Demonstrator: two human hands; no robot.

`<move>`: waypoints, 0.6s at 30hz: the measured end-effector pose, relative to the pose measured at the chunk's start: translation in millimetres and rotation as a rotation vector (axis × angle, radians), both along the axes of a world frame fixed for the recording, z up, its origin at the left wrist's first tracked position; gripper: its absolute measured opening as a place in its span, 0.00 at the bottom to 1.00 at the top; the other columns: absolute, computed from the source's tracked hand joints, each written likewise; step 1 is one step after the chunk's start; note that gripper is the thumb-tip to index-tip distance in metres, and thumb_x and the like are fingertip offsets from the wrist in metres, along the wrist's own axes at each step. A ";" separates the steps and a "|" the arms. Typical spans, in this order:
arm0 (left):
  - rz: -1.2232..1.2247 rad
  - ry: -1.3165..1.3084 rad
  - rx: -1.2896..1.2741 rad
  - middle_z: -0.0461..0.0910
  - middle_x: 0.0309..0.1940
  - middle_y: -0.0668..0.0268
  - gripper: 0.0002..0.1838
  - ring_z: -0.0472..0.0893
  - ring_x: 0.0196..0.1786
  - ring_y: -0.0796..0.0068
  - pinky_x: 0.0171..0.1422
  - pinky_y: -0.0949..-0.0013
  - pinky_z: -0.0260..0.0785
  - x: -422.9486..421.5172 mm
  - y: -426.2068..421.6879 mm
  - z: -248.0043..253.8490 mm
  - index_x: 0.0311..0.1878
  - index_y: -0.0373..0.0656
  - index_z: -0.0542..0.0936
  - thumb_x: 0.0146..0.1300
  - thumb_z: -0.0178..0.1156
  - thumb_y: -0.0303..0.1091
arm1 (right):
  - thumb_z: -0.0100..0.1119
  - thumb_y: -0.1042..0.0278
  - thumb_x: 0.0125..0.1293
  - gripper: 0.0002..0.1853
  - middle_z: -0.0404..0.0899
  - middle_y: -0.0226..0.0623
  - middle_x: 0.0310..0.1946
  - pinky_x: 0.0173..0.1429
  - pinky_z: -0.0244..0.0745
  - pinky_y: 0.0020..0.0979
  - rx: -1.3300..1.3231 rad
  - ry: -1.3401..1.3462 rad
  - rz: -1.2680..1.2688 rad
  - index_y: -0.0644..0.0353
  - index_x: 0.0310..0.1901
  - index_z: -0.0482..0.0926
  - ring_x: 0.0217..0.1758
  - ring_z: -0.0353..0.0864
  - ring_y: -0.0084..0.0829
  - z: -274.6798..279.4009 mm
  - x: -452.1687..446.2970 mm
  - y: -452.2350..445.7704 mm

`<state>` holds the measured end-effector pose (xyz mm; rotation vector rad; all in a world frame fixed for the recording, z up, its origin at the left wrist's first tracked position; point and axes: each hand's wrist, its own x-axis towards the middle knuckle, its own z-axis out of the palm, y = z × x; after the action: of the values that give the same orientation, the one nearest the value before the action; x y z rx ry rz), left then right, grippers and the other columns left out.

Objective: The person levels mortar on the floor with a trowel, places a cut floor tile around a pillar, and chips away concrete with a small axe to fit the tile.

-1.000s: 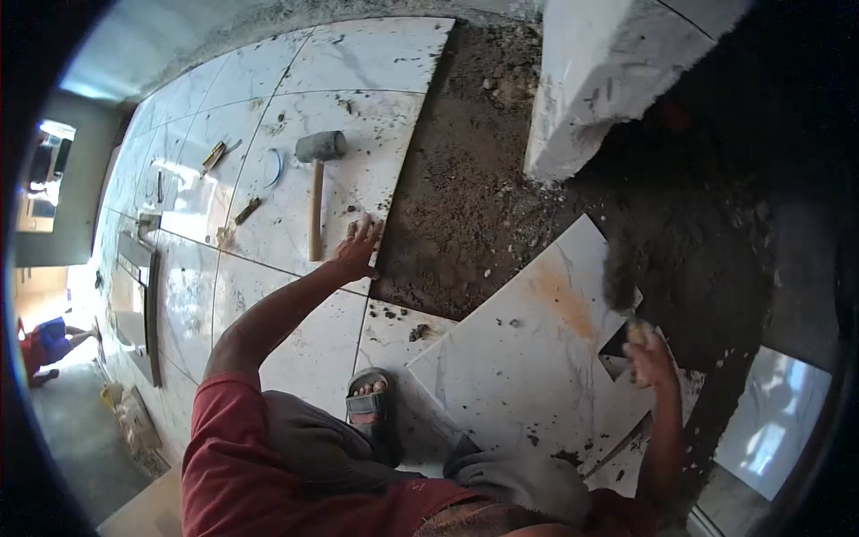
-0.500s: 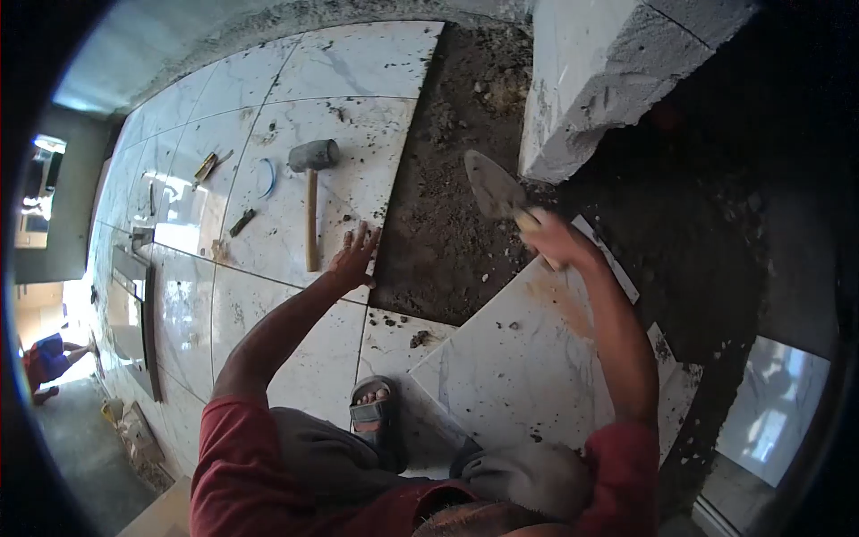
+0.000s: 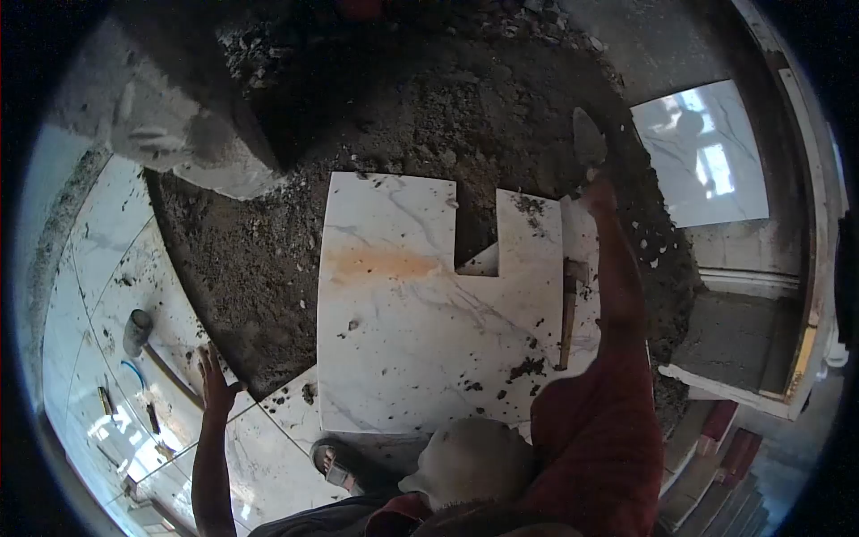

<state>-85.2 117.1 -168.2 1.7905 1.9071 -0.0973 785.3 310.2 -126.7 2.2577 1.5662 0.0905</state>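
Note:
My right hand [image 3: 598, 195] is closed around the handle of a pointed trowel [image 3: 589, 139], whose blade lies over the dark mortar [image 3: 429, 116] at the right. Spread fingers of my left hand [image 3: 217, 385] rest on a laid marble-look tile [image 3: 152, 291], beside the mortar's edge. Just beyond that hand lies a rubber mallet [image 3: 137, 331] with a wooden handle. Between my arms is a large white tile [image 3: 394, 331] with a rectangular notch in its far edge and an orange stain. A hammer [image 3: 569, 322] lies right of it, partly under my arm.
A rough concrete column [image 3: 179, 134] stands at the upper left. Another white tile [image 3: 707, 152] lies at the upper right, near a framed edge [image 3: 810, 331]. Small tools and a blue ring [image 3: 132, 374] lie on the left tiles. My sandaled foot [image 3: 333, 464] is near the notched tile.
The view has swung to the right. My right hand has carried the trowel from beside the column to the mortar at the far right. My left hand stays on the laid tile.

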 end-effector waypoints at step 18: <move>0.044 -0.050 -0.086 0.34 0.73 0.43 0.69 0.40 0.74 0.39 0.75 0.48 0.41 -8.3 -4.0 -4.8 0.74 0.48 0.39 0.30 0.77 0.33 | 0.54 0.71 0.54 0.32 0.74 0.59 0.50 0.51 0.74 0.46 0.208 0.291 0.020 0.69 0.62 0.61 0.49 0.77 0.54 -28.1 10.6 71.0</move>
<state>-93.6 113.1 -173.0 1.6786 1.8780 -0.1159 795.9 381.2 -154.8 2.5069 1.8003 -0.0777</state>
